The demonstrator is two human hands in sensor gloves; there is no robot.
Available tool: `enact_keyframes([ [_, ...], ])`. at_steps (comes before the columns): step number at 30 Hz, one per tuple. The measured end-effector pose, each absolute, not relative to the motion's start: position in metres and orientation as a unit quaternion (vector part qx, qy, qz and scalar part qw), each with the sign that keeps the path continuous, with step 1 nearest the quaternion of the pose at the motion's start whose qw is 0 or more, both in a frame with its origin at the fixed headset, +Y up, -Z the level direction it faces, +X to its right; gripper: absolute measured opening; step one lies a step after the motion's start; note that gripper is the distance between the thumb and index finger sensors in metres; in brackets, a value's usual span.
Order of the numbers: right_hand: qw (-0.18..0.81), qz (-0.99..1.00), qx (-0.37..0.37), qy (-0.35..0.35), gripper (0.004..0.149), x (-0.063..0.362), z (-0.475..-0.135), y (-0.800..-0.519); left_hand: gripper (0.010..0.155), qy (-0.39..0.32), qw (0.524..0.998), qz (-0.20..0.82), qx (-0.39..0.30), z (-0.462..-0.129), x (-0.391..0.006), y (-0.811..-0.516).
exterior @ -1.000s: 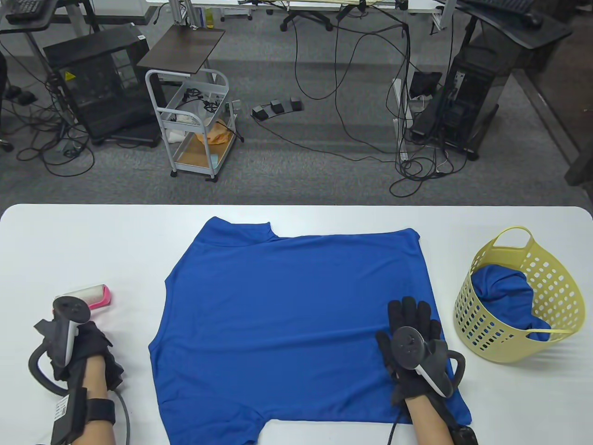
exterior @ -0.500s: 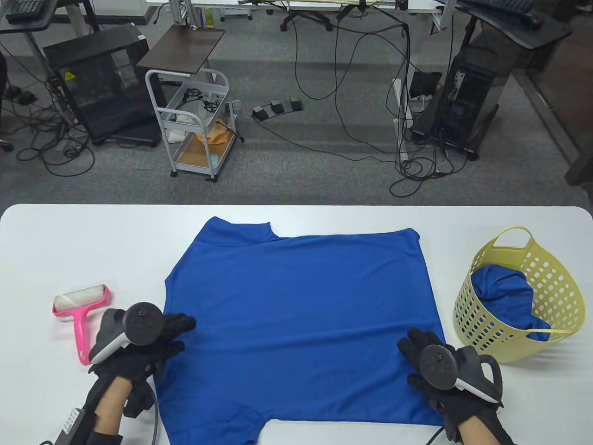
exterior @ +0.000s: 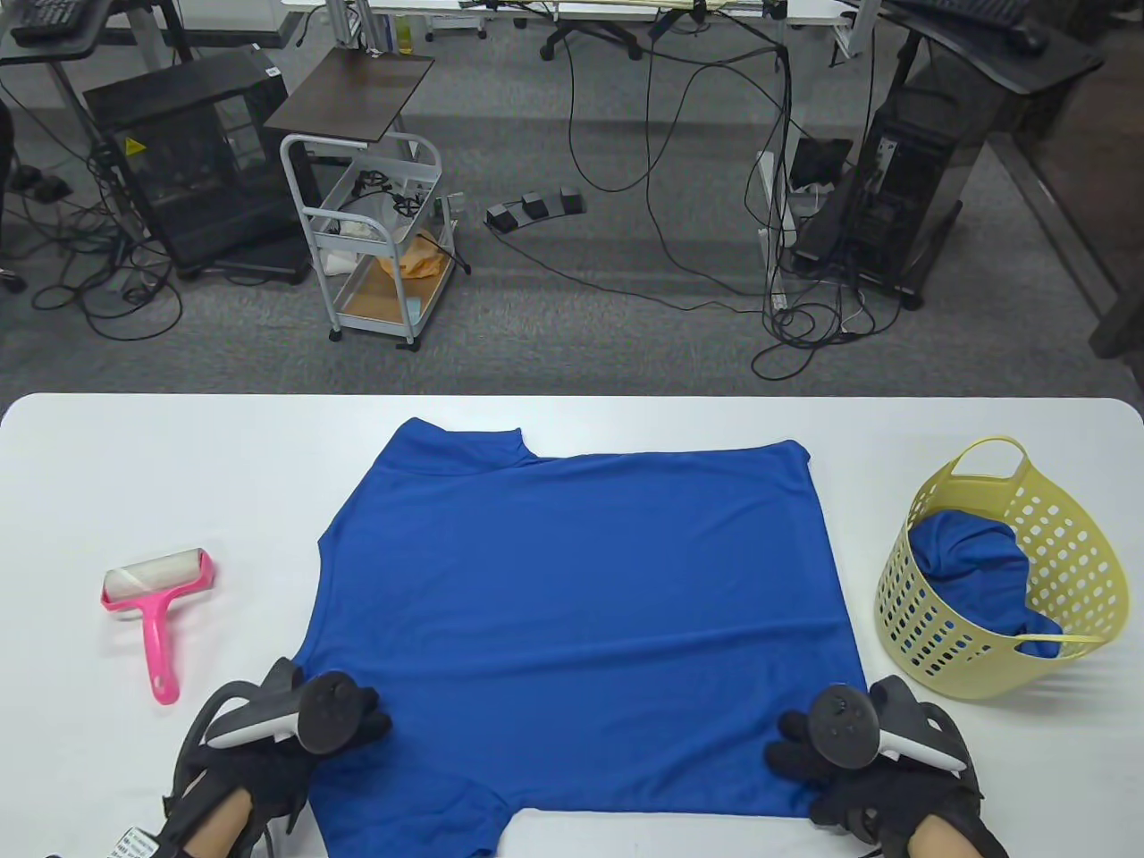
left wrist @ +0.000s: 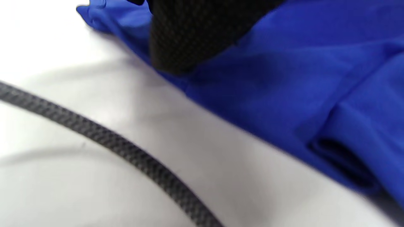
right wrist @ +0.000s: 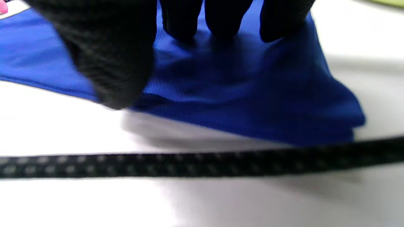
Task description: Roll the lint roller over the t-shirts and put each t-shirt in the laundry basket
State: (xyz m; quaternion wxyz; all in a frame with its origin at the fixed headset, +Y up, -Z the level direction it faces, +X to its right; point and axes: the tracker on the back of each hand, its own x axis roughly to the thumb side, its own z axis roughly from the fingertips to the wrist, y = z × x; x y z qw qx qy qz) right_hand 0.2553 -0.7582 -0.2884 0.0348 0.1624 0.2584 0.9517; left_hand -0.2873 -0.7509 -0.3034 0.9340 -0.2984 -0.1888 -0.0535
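Both hands, left hand (exterior: 295, 742) and right hand (exterior: 849, 751), pinch the blue t-shirt's (exterior: 572, 617) near corners (lint roller (exterior: 159, 608) lying apart).

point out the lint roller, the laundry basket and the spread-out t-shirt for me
lint roller (exterior: 159, 594): table view, top of its pink handle, just below the roll.
laundry basket (exterior: 929, 639): table view, its perforated yellow front wall.
t-shirt (exterior: 572, 608): table view, middle of the flat blue body.

Table cam looks down from above; both wrist cams sit low, close, sharing the shirt (exterior: 572, 617) hem.
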Motion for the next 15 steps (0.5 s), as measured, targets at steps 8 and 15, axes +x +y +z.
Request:
enact_keyframes([
  [8,0.043,0.953,0.146,0.261,0.076,0.258,-0.292,-0.772,0.082,-0.175,0.932,-0.066,-0.310,-0.310,-0.292,-0.759],
  [15,0.090,0.962,0.127,0.225,0.059,0.265,-0.291,-0.776,0.086,-0.176,0.934,-0.060,-0.304,-0.311,-0.296,-0.764],
])
